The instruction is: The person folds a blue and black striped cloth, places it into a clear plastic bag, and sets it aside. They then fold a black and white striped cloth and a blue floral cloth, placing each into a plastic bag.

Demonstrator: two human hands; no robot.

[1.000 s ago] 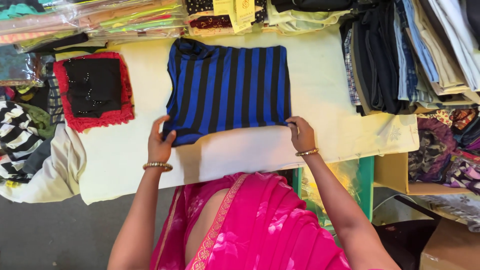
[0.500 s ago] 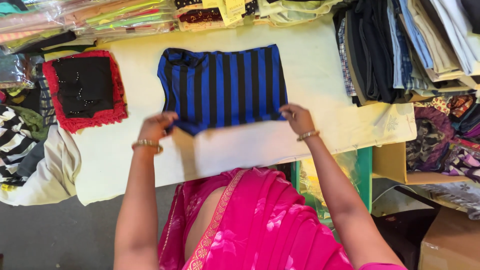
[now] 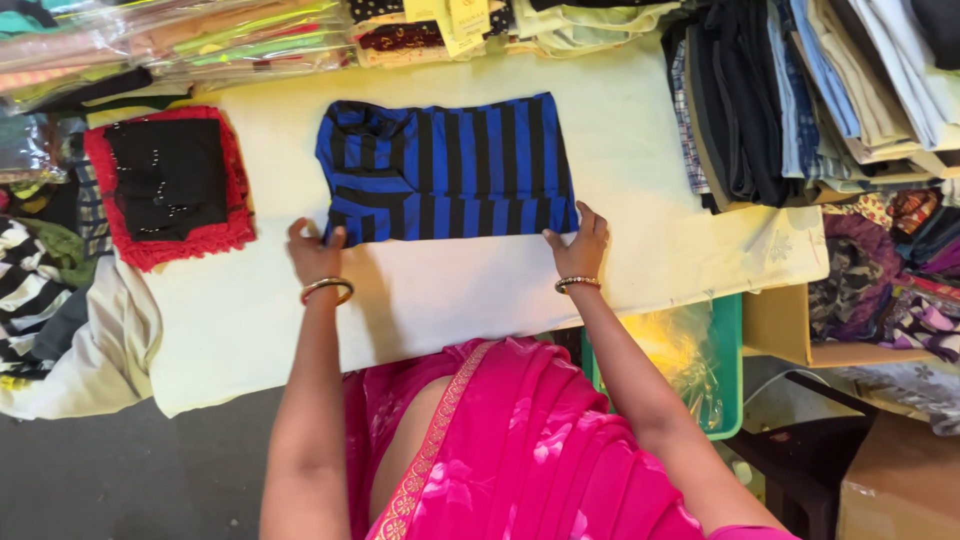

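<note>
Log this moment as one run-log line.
left hand: on striped garment corner | right hand: on its other corner | garment: folded, flat on white table

A folded blue-and-black striped knit garment (image 3: 450, 170) lies mid-desk on the pale cloth-covered desk (image 3: 640, 260). The left hand (image 3: 315, 252) rests at its near left corner, the right hand (image 3: 578, 245) at its near right corner. Left of it lies a folded black garment on red lace-edged fabric (image 3: 168, 185). Plastic-wrapped flat clothing packets (image 3: 180, 40) line the far edge. A stack of folded dark and pale fabrics (image 3: 800, 90) sits at the right.

Blue-and-black striped garment (image 3: 450, 170), folded into a flat rectangle on the white-covered table (image 3: 640, 150).
</note>
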